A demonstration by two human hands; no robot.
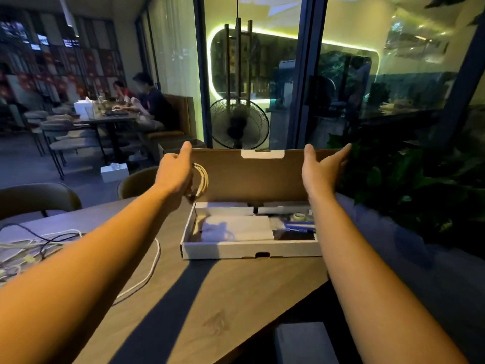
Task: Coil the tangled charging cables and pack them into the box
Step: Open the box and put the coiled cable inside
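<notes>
Head view: one flat white box (pixel 250 249) sits open on the wooden table (pixel 236 298), its brown lid (pixel 252 177) standing upright at the far side, with both hands raised to the lid's top corners. The left hand (pixel 174 174) is closed around one coiled pale cable (pixel 202 179) with its forefinger on the lid's left edge; the right hand (pixel 321 169) is spread open, fingers at the right corner. One tangled pile of cables (pixel 34 248) lies at the table's left, well apart from the box.
</notes>
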